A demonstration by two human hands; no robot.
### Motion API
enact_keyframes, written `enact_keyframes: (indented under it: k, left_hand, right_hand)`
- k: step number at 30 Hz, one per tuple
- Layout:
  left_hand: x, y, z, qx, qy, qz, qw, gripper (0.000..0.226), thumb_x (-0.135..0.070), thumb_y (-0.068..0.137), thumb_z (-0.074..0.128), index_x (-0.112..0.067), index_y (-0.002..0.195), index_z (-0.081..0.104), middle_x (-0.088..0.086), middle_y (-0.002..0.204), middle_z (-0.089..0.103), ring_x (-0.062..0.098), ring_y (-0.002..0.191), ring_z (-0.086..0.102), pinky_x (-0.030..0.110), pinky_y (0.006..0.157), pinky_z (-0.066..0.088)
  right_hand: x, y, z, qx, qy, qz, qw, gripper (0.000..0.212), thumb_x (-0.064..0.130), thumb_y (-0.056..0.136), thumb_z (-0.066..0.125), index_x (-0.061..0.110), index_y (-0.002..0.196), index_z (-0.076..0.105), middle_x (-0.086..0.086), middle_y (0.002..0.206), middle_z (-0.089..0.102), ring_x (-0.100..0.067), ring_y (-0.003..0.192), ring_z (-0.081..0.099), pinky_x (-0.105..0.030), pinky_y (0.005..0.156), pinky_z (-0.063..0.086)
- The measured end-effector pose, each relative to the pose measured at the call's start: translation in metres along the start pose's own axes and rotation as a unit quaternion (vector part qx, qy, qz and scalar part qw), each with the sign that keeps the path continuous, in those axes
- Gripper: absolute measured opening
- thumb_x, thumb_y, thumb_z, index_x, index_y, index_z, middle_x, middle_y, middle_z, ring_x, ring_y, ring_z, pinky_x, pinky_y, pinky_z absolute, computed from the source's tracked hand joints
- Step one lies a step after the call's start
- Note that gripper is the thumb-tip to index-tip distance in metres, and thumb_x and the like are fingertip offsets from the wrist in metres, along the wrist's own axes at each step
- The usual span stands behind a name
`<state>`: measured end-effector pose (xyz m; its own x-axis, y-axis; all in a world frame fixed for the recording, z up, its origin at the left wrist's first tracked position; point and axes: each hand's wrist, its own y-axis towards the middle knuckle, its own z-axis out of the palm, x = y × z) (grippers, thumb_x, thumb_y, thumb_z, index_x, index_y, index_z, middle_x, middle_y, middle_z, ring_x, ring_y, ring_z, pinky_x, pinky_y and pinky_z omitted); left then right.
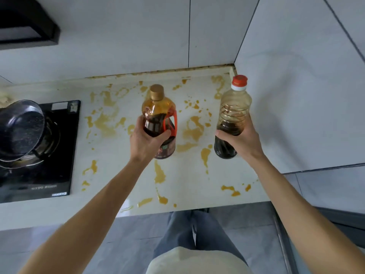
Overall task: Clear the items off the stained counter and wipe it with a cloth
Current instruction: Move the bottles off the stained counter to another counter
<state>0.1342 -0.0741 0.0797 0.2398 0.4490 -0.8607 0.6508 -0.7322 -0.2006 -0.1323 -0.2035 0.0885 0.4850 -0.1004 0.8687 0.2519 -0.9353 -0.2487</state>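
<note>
A white counter (pixel 122 175) is spattered with orange-brown stains across its middle and right part. My left hand (pixel 145 142) grips a gold-capped bottle (pixel 158 113) of dark sauce with an orange handle, over the counter's centre. My right hand (pixel 240 140) grips a clear red-capped bottle (pixel 234 107), its lower part filled with dark liquid, near the counter's right end by the wall. Both bottles stand upright; whether their bases touch the counter I cannot tell. No cloth is in view.
A black cooktop (pixel 57 155) lies at the left with a dark pan (pixel 20 129) tilted on its burner. A range hood (pixel 25 22) hangs at top left. Tiled walls close the back and the right side. The counter's front edge runs just before my legs.
</note>
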Motion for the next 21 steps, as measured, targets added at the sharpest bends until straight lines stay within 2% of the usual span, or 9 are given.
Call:
enact_keyframes:
  k: [3, 5, 7, 10, 13, 15, 18, 21]
  left_hand:
    - [0.021, -0.040, -0.020, 0.000, 0.015, -0.022, 1.000, 0.060, -0.051, 0.061, 0.087, -0.069, 0.104, 0.050, -0.047, 0.099, 0.065, -0.024, 0.092, 0.062, 0.015, 0.075, 0.049]
    - [0.036, -0.065, -0.030, -0.006, 0.018, -0.039, 0.999, 0.060, -0.049, 0.063, 0.087, -0.069, 0.105, 0.049, -0.047, 0.099, 0.065, -0.024, 0.092, 0.062, 0.014, 0.075, 0.048]
    - [0.051, -0.086, -0.037, -0.016, 0.018, -0.052, 0.998, 0.060, -0.047, 0.064, 0.087, -0.067, 0.106, 0.049, -0.044, 0.099, 0.066, -0.022, 0.092, 0.063, 0.014, 0.076, 0.049]
    - [0.065, -0.113, -0.045, -0.030, 0.011, -0.072, 0.997, 0.063, -0.048, 0.064, 0.086, -0.056, 0.115, 0.052, -0.033, 0.101, 0.070, -0.013, 0.095, 0.067, 0.019, 0.082, 0.053]
    - [0.074, -0.139, -0.052, -0.050, -0.006, -0.098, 0.994, 0.071, -0.045, 0.065, 0.087, -0.041, 0.127, 0.054, -0.019, 0.112, 0.072, 0.010, 0.105, 0.071, 0.037, 0.092, 0.060]
    - [0.080, -0.159, -0.057, -0.071, -0.016, -0.112, 0.991, 0.072, -0.043, 0.064, 0.087, -0.039, 0.128, 0.054, -0.013, 0.116, 0.072, 0.016, 0.108, 0.071, 0.045, 0.096, 0.061]
    - [0.089, -0.191, -0.061, -0.112, -0.031, -0.144, 0.983, 0.073, -0.040, 0.064, 0.087, -0.041, 0.128, 0.053, -0.009, 0.120, 0.072, 0.018, 0.112, 0.070, 0.046, 0.098, 0.060]
    - [0.102, -0.229, -0.064, -0.159, -0.038, -0.179, 0.970, 0.075, -0.040, 0.063, 0.087, -0.047, 0.129, 0.051, -0.012, 0.119, 0.070, 0.015, 0.110, 0.068, 0.038, 0.095, 0.058]
  right_hand:
    - [-0.010, -0.029, -0.004, 0.029, -0.013, 0.004, 0.999, 0.065, 0.047, 0.064, 0.093, 0.045, 0.119, 0.059, 0.022, 0.109, 0.072, 0.002, 0.102, 0.069, -0.036, 0.096, 0.056]
    - [-0.015, -0.049, -0.006, 0.034, -0.024, 0.011, 0.999, 0.064, 0.050, 0.064, 0.092, 0.048, 0.117, 0.057, 0.027, 0.109, 0.070, 0.007, 0.101, 0.066, -0.029, 0.091, 0.054]
    - [-0.021, -0.069, -0.009, 0.030, -0.037, 0.014, 0.999, 0.060, 0.054, 0.064, 0.090, 0.059, 0.112, 0.055, 0.035, 0.107, 0.068, 0.018, 0.098, 0.062, -0.021, 0.083, 0.047]
    - [-0.033, -0.098, -0.012, 0.042, -0.051, 0.012, 0.998, 0.062, 0.052, 0.065, 0.090, 0.070, 0.109, 0.050, 0.040, 0.107, 0.066, 0.023, 0.098, 0.059, -0.018, 0.083, 0.043]
    - [-0.051, -0.122, -0.019, 0.074, -0.055, 0.025, 0.995, 0.063, 0.049, 0.067, 0.091, 0.053, 0.119, 0.057, 0.033, 0.111, 0.068, 0.015, 0.102, 0.063, -0.020, 0.087, 0.046]
    - [-0.064, -0.134, -0.024, 0.098, -0.076, 0.037, 0.992, 0.064, 0.053, 0.065, 0.090, 0.045, 0.122, 0.060, 0.030, 0.111, 0.069, 0.012, 0.101, 0.064, -0.022, 0.087, 0.048]
    - [-0.077, -0.141, -0.032, 0.143, -0.110, 0.051, 0.982, 0.068, 0.055, 0.064, 0.090, 0.048, 0.122, 0.057, 0.031, 0.109, 0.070, 0.014, 0.099, 0.064, -0.023, 0.084, 0.049]
    - [-0.080, -0.139, -0.034, 0.189, -0.148, 0.042, 0.970, 0.069, 0.059, 0.061, 0.089, 0.047, 0.120, 0.055, 0.035, 0.105, 0.067, 0.018, 0.096, 0.061, -0.019, 0.078, 0.047]
